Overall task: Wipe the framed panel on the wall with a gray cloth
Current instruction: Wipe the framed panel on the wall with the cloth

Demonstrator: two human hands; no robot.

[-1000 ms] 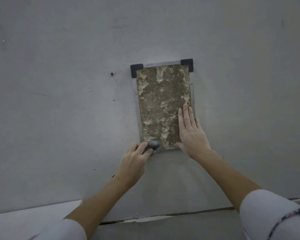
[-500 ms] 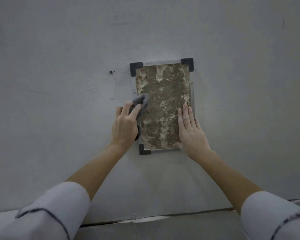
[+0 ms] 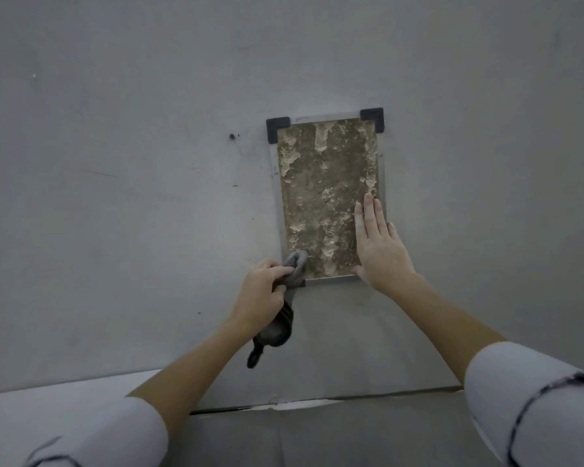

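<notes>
The framed panel (image 3: 324,183) hangs upright on the grey wall, a mottled brown and cream surface in a thin metal frame with black corner pieces. My left hand (image 3: 262,293) grips a bunched gray cloth (image 3: 295,267) and holds it against the panel's lower left corner; the cloth's loose end dangles below my wrist. My right hand (image 3: 380,246) lies flat with straight fingers on the panel's lower right part, covering that corner.
A small dark screw or hole (image 3: 232,136) marks the wall left of the panel's top. Below, the wall meets a pale ledge (image 3: 64,392) with a dark seam. White sleeves fill both lower corners.
My left hand with the cloth has come down along the panel's left edge from mid height to the lower left corner. My right hand has stayed flat in place.
</notes>
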